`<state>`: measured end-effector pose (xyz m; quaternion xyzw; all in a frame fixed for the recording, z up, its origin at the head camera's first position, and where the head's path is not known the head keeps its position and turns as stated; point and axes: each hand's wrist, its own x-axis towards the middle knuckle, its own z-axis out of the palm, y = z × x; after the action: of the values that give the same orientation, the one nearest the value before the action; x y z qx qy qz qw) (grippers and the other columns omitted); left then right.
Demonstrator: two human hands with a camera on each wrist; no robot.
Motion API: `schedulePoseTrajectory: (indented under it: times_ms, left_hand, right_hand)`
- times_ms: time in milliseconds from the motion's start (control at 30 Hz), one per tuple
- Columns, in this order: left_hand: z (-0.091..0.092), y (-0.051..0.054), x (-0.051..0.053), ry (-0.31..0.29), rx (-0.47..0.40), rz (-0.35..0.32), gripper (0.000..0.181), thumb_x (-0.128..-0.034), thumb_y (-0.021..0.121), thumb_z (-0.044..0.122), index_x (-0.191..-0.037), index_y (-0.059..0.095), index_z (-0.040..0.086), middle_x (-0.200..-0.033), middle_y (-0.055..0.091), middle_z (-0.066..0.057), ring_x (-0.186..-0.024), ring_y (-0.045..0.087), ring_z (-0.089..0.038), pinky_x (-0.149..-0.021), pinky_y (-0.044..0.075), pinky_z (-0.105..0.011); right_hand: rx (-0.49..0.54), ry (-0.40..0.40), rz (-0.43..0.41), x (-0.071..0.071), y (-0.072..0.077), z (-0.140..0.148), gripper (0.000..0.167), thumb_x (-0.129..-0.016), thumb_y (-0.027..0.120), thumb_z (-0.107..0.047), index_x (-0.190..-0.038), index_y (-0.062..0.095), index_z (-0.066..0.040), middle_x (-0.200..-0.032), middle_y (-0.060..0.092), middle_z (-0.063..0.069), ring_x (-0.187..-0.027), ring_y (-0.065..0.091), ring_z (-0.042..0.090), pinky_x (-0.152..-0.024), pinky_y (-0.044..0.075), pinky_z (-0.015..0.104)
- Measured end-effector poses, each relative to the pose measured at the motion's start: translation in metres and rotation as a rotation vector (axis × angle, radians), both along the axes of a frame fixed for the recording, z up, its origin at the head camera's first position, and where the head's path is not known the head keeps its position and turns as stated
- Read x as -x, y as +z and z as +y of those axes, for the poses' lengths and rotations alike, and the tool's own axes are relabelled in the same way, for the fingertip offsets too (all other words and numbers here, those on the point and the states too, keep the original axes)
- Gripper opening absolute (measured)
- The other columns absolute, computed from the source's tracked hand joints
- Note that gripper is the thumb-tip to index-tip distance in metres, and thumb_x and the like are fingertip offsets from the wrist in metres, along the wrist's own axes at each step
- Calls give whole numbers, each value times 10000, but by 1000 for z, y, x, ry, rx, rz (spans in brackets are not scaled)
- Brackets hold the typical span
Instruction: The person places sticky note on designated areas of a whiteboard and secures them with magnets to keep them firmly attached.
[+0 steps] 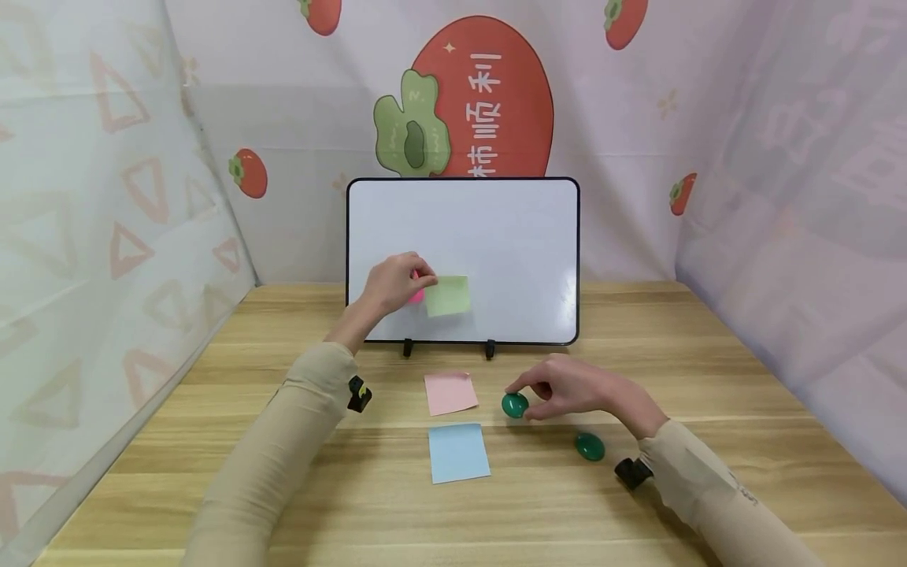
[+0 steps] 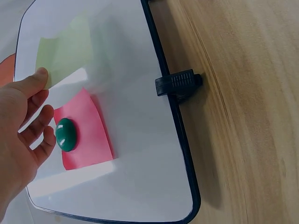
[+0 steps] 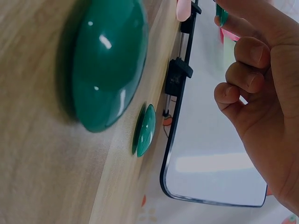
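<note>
Standing upright on the counter (image 1: 744, 394), a black-framed whiteboard (image 1: 517, 244) is supported along its lower edge by black feet (image 1: 490, 350). A pale green note (image 1: 449, 298) is held before its lower half by the left hand (image 1: 397, 283), the upper left corner being clamped between thumb and fingers; whether the whole sheet is touching the board cannot be told. Just beside it, a bright pink note (image 2: 91, 135), mostly covered by that hand in the head view, is seen on the whiteboard, with a green oval piece (image 2: 67, 134) set near its upper edge. By the right hand (image 1: 570, 384), a glossy green disc (image 1: 515, 405) is pinched at its rim between thumb and fingers, to the right of a light pink note (image 1: 451, 394) laid on the counter. Nearer the person, a blue note (image 1: 459, 453) is laid. In the right wrist view, two more green ovals are shown on the counter, one close (image 3: 111, 65) and one farther (image 3: 146, 130). Behind the board, a pale backdrop (image 1: 616, 118) printed with red fruit is hung.
</note>
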<state>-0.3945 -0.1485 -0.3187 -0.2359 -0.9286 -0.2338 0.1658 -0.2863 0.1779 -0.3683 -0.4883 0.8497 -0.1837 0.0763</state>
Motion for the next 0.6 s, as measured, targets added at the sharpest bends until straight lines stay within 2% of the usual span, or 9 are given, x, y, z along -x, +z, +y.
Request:
schedulePoseTrajectory:
  times_ms: [267, 467, 600]
  left_hand:
    - [10, 4, 16, 26, 5, 39, 173, -922, 712, 307, -972, 769, 152, -961, 699, 11, -871, 649, -184, -750, 510, -386]
    - [14, 4, 22, 51, 8, 79, 159, -903, 733, 300, -943, 782, 154, -918, 700, 20, -796, 630, -181, -714, 490, -364]
    - [15, 3, 25, 54, 11, 113, 156, -893, 743, 297, -935, 792, 154, -906, 706, 18, -787, 629, -184, -714, 484, -355]
  right_hand:
    - [-2, -2, 5, 4, 2, -3, 342, -872, 770, -269, -1190, 720, -154, -622, 408, -161, -570, 369, -41, -557, 337, 160]
    - [1, -3, 22, 8, 1, -6, 346, -870, 772, -277, -1190, 719, -157, -621, 412, -155, -568, 370, -38, -556, 338, 161]
    - [7, -21, 63, 9, 5, -9, 355, -858, 783, -270, -1185, 723, -147, -624, 411, -159, -570, 368, -34, -557, 332, 158]
